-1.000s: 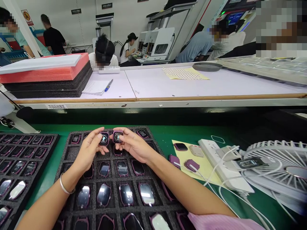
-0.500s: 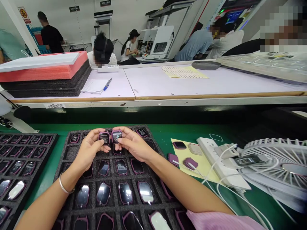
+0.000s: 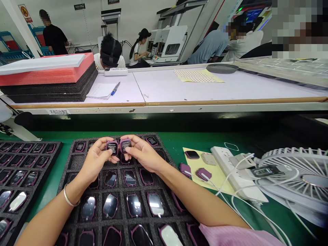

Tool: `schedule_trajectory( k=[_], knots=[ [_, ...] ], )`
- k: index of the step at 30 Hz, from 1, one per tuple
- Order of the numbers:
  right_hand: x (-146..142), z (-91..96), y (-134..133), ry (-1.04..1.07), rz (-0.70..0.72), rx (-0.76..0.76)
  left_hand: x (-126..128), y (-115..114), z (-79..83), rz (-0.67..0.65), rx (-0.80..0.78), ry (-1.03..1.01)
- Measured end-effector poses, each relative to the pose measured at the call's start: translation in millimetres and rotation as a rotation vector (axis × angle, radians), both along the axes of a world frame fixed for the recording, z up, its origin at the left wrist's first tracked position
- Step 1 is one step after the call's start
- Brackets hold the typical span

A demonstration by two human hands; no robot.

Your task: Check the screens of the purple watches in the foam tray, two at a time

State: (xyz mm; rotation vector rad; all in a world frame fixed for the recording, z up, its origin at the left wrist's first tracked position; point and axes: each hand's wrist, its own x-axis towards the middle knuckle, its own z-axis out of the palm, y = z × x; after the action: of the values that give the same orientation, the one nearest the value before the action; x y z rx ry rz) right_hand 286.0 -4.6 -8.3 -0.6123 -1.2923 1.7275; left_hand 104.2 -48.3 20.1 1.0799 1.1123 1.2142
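Note:
My left hand (image 3: 98,155) pinches a purple smartwatch body (image 3: 112,147) whose dark screen shows lines of white text. Close beside it, my right hand (image 3: 142,153) grips a second purple smartwatch body (image 3: 125,145), its screen lit with similar text. Both watches are held face-up over the upper part of a black foam tray (image 3: 99,221). Strapless purple watches, most with dark screens, lie in the tray's compartments, such as one watch (image 3: 133,205) below my hands. Another watch (image 3: 125,159) is partly hidden under my right fingers.
A second foam tray (image 3: 48,167) of watches lies at left. To the right are a yellow sheet (image 3: 217,174) with charging watches, a white power strip (image 3: 238,176), loose cables and a white fan (image 3: 302,171). Behind runs a raised shelf (image 3: 164,92) with stacked foam (image 3: 84,73); several people sit beyond.
The screen of the watch in my right hand has changed from a picture-like display to lines of white text. Both hands stay almost in place.

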Motion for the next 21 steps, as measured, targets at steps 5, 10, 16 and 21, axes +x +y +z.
schedule_trajectory(
  k=[5, 10, 16, 21],
  knots=[
    [0.0, -1.6, -1.2, -0.012, -0.007, 0.020, 0.4, 0.7, -2.3, 0.005, 0.011, 0.017],
    [-0.5, -1.0, -1.7, -0.016, -0.010, 0.030, 0.1, 1.3, -3.1, 0.005, 0.023, 0.023],
    [0.5, -1.2, -1.7, -0.004, 0.012, 0.032, -0.3, -0.4, -0.2, -0.012, 0.008, -0.019],
    [-0.6, -2.6, -1.9, -0.030, -0.004, 0.035, 0.2, -0.7, -2.0, -0.025, 0.015, -0.026]
  ],
)
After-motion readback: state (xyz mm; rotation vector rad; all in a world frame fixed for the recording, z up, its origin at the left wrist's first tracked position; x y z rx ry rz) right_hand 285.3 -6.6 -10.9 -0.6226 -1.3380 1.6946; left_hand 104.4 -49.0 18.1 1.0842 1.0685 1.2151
